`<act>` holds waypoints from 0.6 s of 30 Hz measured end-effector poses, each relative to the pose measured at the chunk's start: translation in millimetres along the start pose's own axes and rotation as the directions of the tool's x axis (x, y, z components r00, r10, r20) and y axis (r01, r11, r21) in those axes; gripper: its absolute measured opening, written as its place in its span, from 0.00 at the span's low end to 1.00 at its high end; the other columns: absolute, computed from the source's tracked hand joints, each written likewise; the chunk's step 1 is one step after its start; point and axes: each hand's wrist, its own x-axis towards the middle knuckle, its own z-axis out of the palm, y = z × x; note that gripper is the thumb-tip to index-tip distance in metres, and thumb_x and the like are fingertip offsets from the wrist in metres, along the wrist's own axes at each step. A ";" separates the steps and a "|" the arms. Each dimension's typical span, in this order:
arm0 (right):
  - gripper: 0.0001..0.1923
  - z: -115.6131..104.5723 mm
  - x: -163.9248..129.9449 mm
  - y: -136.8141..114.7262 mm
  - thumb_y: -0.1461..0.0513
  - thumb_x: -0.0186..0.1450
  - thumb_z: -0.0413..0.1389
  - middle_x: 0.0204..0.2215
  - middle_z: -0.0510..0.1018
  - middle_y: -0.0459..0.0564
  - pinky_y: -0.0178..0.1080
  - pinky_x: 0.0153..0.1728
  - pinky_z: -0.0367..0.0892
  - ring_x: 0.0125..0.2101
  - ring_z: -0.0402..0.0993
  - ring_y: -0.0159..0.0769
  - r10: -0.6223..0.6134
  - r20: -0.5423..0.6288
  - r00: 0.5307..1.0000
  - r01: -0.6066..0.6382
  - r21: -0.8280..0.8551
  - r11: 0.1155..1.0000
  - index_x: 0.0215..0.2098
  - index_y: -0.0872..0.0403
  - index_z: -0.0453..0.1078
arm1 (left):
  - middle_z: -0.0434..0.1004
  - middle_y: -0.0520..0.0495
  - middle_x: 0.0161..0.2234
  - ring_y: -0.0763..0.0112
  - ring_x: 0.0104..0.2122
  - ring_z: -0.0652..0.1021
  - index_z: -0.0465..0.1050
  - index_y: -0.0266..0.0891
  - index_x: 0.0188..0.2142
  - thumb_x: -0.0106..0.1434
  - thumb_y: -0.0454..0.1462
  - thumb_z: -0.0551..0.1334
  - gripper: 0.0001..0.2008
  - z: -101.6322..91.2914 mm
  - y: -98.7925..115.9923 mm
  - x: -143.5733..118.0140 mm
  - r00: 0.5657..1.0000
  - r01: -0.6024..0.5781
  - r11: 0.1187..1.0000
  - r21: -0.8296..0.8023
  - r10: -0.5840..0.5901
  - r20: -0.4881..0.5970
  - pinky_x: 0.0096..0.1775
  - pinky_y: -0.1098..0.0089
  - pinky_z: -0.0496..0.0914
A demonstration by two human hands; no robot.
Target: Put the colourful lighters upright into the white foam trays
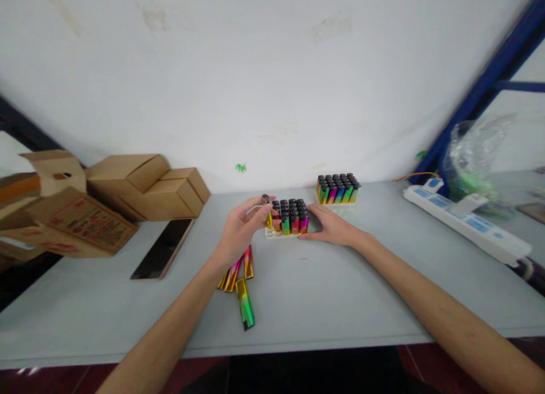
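My left hand pinches a yellow lighter by its upper part, upright over the left side of a white holder. Rows of shiny coloured lighters with black tops stand in that holder. My right hand rests at the holder's right side, thumb at the front and fingers behind, steadying it. Below my left wrist lie several loose lighters, among them a yellow-green lighter and a red-gold lighter; my forearm partly covers the others.
A second holder full of lighters stands at the back near the wall. On the left are a phone and cardboard boxes. To the right lies a white power strip, beside a clear plastic bag.
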 end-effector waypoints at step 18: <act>0.37 3.3 -1.2 3.3 0.45 0.62 0.66 0.53 0.76 0.63 0.56 0.55 0.71 0.53 0.75 0.55 -0.024 -0.032 0.999 0.024 0.005 1.000 0.60 0.56 0.66 | 0.84 0.47 0.29 0.64 0.29 0.83 0.76 0.38 0.33 0.57 0.46 0.73 0.15 2.8 -27.5 -4.7 0.978 -0.085 0.816 0.572 0.178 -0.109 0.36 0.66 0.77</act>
